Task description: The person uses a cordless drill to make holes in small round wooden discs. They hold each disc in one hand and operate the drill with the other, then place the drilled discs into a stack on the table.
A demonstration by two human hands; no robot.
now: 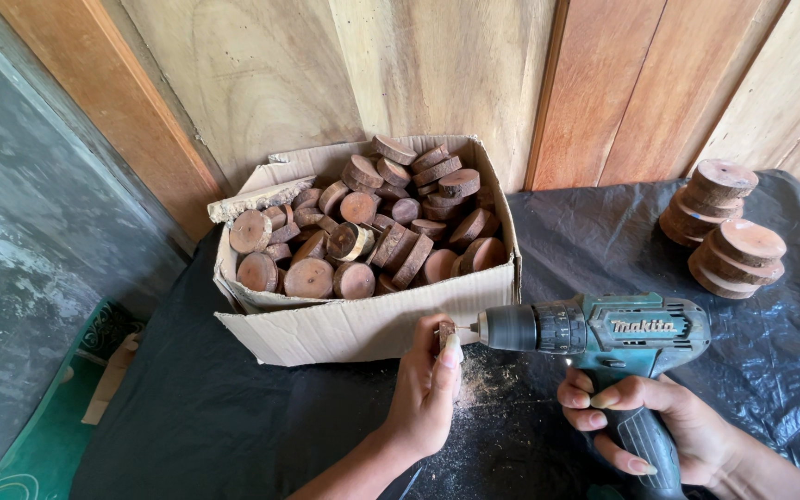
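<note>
Drilling step in hand: my left hand pinches a small wood slice upright; my right hand, at 3 o'clock, is wrapped around the cordless drill, bit touching the slice. Next, I judge: steady, square pressure.

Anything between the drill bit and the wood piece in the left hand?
Nothing visible. The left hand holds the small wood slice upright, and the drill in the right hand has its bit tip right at the slice's face. The cardboard box sits behind, out of the line.
</note>
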